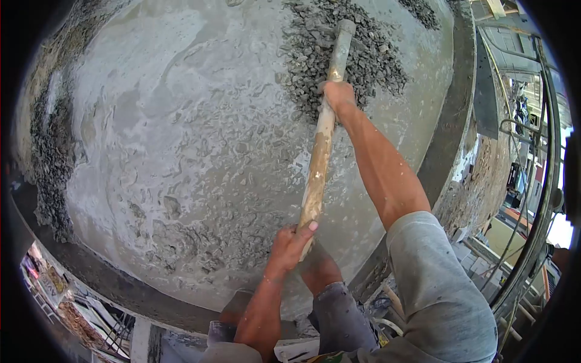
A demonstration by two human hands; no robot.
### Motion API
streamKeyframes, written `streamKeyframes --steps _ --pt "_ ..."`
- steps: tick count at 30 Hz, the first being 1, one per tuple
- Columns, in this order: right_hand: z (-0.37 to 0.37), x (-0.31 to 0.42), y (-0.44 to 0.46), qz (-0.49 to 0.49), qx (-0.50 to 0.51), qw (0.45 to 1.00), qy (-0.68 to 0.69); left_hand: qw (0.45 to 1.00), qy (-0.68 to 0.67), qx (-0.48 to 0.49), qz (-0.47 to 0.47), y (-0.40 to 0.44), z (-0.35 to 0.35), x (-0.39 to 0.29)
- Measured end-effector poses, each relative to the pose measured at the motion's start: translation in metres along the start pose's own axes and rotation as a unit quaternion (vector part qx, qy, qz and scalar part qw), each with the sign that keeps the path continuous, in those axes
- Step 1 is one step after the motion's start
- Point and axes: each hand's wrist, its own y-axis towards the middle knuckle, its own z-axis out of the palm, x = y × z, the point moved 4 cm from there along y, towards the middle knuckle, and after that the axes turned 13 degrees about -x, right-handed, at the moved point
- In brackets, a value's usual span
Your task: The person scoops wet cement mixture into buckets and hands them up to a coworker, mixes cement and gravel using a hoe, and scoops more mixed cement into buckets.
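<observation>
A long wooden hoe handle slants across the wet grey concrete mix. My right hand is wrapped round its upper part, over a heap of dark gravel. Lower down, near the handle's near end, my left hand grips it with the thumb laid along the wood. Cement coats the far end of the handle, which sits against the gravel. The blade is mostly hidden there, so its shape cannot be made out clearly.
Beneath me, my bare lower legs stand in the mix. A low rim borders the mix on the right and curves round below. More gravel lies along the left edge. Curved metal bars and cables rise at the right.
</observation>
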Motion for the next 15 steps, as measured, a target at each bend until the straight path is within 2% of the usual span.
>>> streamKeyframes --steps 2,4,6,7,8,9,10,11,12,13,14,15 --pt "-0.031 -0.009 -0.052 0.040 0.023 0.997 0.069 0.997 0.072 -0.007 0.034 -0.041 -0.017 0.007" --pt "-0.044 -0.035 -0.100 0.045 0.010 0.998 0.049 0.988 0.131 -0.032 0.078 -0.093 -0.032 0.026" --pt "-0.018 -0.091 -0.143 0.075 -0.027 0.988 0.131 0.978 0.207 -0.026 0.024 -0.134 -0.102 0.035" --pt "-0.006 -0.121 -0.167 0.136 -0.009 0.980 0.148 0.959 0.271 -0.037 0.071 -0.158 -0.127 0.036" --pt "-0.016 -0.118 -0.219 0.157 0.013 0.972 0.172 0.937 0.328 -0.044 0.114 -0.183 -0.146 0.041" --pt "-0.017 -0.132 -0.256 0.197 0.061 0.955 0.211 0.922 0.372 -0.047 0.094 -0.210 -0.164 0.053" --pt "-0.005 -0.166 -0.281 0.189 0.064 0.956 0.217 0.906 0.413 -0.049 0.072 -0.236 -0.179 0.068" --pt "-0.004 -0.181 -0.318 0.220 0.050 0.950 0.216 0.895 0.436 -0.068 0.055 -0.263 -0.193 0.086" --pt "-0.006 -0.192 -0.354 0.228 0.039 0.957 0.176 0.881 0.462 -0.093 0.044 -0.284 -0.212 0.104" --pt "0.007 -0.219 -0.383 0.269 0.078 0.935 0.217 0.875 0.474 -0.085 0.045 -0.300 -0.230 0.123" --pt "0.007 -0.227 -0.415 0.326 0.118 0.916 0.204 0.869 0.487 -0.077 0.041 -0.319 -0.246 0.138" --pt "0.017 -0.250 -0.440 0.341 0.115 0.911 0.203 0.869 0.487 -0.088 0.017 -0.337 -0.257 0.142"
